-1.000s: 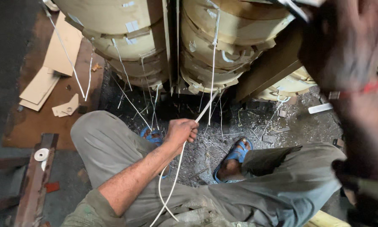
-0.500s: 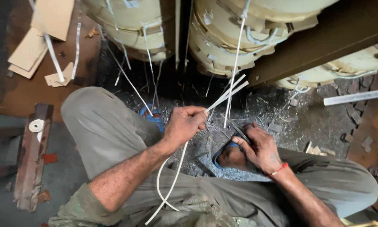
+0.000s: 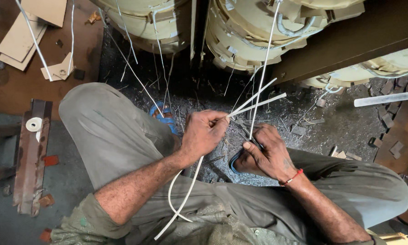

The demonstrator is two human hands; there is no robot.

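My left hand (image 3: 204, 136) is closed around a bundle of thin white strips (image 3: 258, 102); their ends fan out up and to the right, and their tails hang down over my lap. My right hand (image 3: 265, 152) sits just beside it, low over my foot, with thumb and fingers pinching a single long white strip (image 3: 263, 68) that runs up to the large cream paper-wrapped coils (image 3: 258, 31) above. A red thread circles my right wrist. I am squatting, knees in grey-green trousers spread wide.
Blue sandals (image 3: 163, 115) rest on dark gritty ground strewn with strip offcuts. Cardboard pieces (image 3: 27, 31) lie at top left, a small tape roll (image 3: 33, 124) sits on a rusty metal bar at left. A dark wooden beam (image 3: 344, 43) crosses the upper right.
My right hand came down from near the camera to my foot, then rose to meet the left hand and pinch the long strip. The left hand kept its bundle.
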